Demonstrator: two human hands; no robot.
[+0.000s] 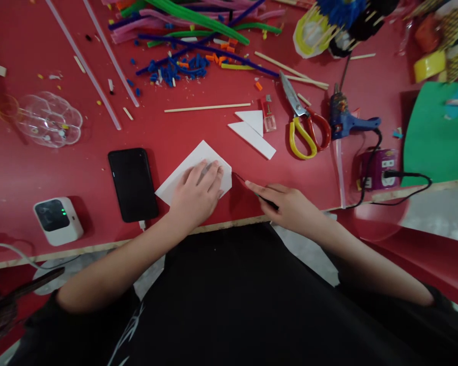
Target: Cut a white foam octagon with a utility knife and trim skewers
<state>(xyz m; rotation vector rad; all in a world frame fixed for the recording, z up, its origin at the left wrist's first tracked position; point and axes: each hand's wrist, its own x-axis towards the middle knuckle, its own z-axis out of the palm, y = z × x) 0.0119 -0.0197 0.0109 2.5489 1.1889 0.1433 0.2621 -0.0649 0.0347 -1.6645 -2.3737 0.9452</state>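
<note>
A white piece of board (183, 179) with angled corners lies on the red table. My left hand (198, 187) rests flat on it, fingers stretched out. To its right, my right hand (280, 203) is closed around a craft knife (267, 201) with a dark handle, index finger extended along it. The thin blade points left and its tip is at the board's right edge; whether it touches is too small to tell. Two white offcuts (254, 140) lie just beyond, beside a small clear-and-red sharpener-like item (269, 116).
Scissors (303, 117) and a blue glue gun (341, 117) lie to the right, near a purple power socket (379, 168). On the left are a black phone (133, 184), a white device (58, 221) and a clear flower-shaped tray (49, 119). Pipe cleaners (198, 23) cover the back.
</note>
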